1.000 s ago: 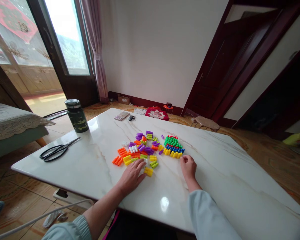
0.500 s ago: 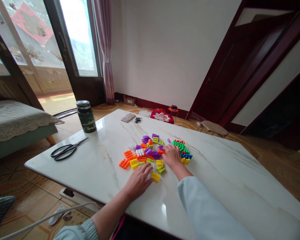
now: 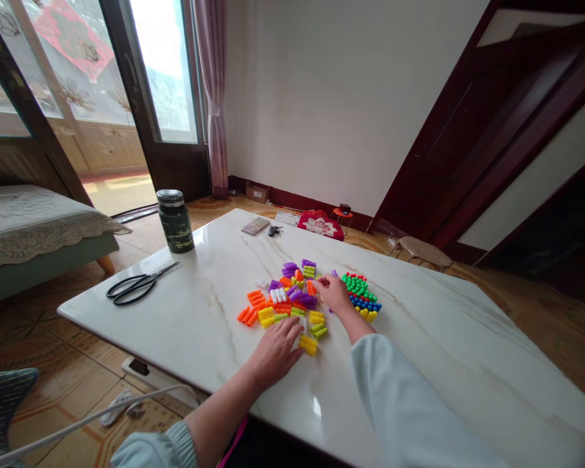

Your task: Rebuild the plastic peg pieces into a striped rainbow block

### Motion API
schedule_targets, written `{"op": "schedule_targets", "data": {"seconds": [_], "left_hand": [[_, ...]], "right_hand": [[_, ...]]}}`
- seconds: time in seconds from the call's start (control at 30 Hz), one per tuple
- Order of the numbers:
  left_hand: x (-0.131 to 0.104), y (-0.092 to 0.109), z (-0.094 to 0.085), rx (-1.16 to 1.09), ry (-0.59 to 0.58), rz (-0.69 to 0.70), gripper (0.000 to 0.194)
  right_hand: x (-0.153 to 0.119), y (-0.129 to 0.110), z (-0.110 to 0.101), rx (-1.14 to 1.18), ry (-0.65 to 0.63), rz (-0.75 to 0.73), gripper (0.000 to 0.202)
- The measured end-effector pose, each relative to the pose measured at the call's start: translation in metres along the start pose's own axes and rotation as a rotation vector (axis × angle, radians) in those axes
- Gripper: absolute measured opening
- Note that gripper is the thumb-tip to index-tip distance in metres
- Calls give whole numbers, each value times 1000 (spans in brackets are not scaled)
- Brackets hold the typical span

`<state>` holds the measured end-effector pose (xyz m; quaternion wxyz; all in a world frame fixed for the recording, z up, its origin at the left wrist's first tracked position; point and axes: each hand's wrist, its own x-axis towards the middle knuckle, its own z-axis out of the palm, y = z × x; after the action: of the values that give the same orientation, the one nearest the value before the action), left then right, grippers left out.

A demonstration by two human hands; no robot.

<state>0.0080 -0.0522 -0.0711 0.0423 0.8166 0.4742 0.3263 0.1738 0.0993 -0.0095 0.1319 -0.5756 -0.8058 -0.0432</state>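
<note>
A colourful pile of short plastic tube pieces lies on the white marble-patterned table (image 3: 214,299), in orange, purple, yellow, lime green and white. At the pile's right side, my right hand (image 3: 335,294) pinches an orange piece (image 3: 311,287) at its fingertips. My left hand (image 3: 277,346) rests at the near edge with fingers stretched out, next to a yellow piece (image 3: 309,345) by the thumb and a white piece (image 3: 303,322) by the fingertips. Just right of my right hand sits a cluster of small green balls (image 3: 355,284), blue balls (image 3: 365,304) and yellow balls (image 3: 369,315), with red ones among them.
Black-handled scissors (image 3: 139,286) lie at the table's left, near a camouflage-patterned flask (image 3: 175,222). Toward the far edge are a phone (image 3: 255,225) and keys (image 3: 273,231). A white cable (image 3: 102,413) runs below the left table edge.
My right hand has drawn its fingertips together on the orange piece and lifted it slightly. My left hand has stayed nearly in place. The whole view has shifted a little.
</note>
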Motion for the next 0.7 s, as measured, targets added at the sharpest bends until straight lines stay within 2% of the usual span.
{"op": "schedule_targets", "data": {"seconds": [0.2,0.37,0.57,0.63,0.67,0.7], "left_hand": [[-1,-1,2,9,-15,-15,37],[-1,-1,2,14,-9,-14,37],[-1,-1,1,10,-10,-15,36],[-1,-1,0,13,-11,-10,36],[0,-1,1,14,-11,-8,35],[0,-1,1,14,-9,-7,35]], "right_hand": [[7,14,-8,-101,-67,84,19],[-3,5,4,-159,-144,63,19],[-8,-7,3,-114,-128,67,30],[-11,-7,-2,-41,-77,90,31],[-15,-7,-3,84,-38,125,30],[-20,-7,-5,307,-2,192,29]]}}
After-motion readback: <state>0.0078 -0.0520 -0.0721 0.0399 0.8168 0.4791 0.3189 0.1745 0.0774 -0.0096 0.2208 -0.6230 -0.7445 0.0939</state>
